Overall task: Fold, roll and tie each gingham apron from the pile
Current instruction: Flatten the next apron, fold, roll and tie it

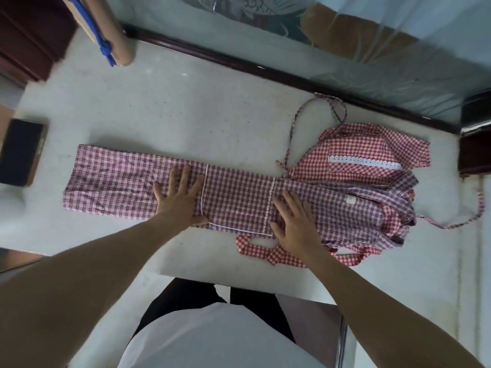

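Head view: left hand point(178, 193) and right hand point(295, 221) press folded apron point(236, 200) flat.

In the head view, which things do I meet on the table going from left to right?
Phone → left hand → right hand → red apron.

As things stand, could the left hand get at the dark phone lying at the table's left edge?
Probably yes. The left hand lies flat and open on the long folded pink gingham apron, holding nothing, and only bare white table shows between it and the dark phone. It would have to lift off the fold.
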A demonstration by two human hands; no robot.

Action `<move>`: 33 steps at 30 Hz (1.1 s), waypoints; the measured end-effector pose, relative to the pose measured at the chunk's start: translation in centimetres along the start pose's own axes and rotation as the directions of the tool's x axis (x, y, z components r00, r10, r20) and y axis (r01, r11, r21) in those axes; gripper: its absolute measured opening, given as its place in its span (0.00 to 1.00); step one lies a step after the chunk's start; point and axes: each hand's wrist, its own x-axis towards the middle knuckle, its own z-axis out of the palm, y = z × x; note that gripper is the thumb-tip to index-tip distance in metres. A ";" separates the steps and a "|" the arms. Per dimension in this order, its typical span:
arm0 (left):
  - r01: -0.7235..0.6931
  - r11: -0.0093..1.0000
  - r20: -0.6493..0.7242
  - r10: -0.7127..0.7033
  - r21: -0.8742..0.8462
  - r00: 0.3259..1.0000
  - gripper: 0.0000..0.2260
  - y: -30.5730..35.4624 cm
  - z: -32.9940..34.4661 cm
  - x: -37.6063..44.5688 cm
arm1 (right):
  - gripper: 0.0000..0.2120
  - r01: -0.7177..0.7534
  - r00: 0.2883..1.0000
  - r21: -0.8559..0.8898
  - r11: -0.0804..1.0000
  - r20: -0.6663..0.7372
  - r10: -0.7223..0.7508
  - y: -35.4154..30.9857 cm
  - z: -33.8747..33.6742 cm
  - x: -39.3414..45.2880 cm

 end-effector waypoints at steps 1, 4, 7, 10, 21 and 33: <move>0.036 0.999 0.015 -0.036 0.033 0.999 0.56 0.2 -0.4 0.0 | 0.29 0.007 1.000 0.006 1.000 0.003 -0.007 0.0 0.0 -0.3; 0.158 0.981 0.051 -0.164 0.117 0.985 0.52 3.4 -2.5 -0.1 | 0.29 0.000 0.999 0.068 0.998 0.039 -0.003 -0.4 -0.5 -0.1; 0.094 0.992 -0.044 -0.091 0.081 0.995 0.43 9.0 -4.0 -0.1 | 0.29 -0.020 1.000 0.163 0.986 -0.003 0.020 -0.2 -1.5 0.0; -0.089 0.994 -0.083 0.084 -0.065 0.993 0.46 13.3 -3.5 -0.2 | 0.25 -0.115 0.970 0.261 0.958 -0.179 0.165 1.9 -3.0 -0.7; 0.070 0.978 0.088 -0.053 -0.198 0.995 0.49 16.7 -0.6 1.3 | 0.36 -0.581 0.690 0.788 0.201 0.347 0.635 17.1 -6.8 -4.5; 0.123 0.970 0.090 -0.106 -0.210 0.990 0.54 17.0 -1.1 1.3 | 0.21 -0.440 0.810 0.697 0.567 0.035 0.585 20.7 -6.6 -1.0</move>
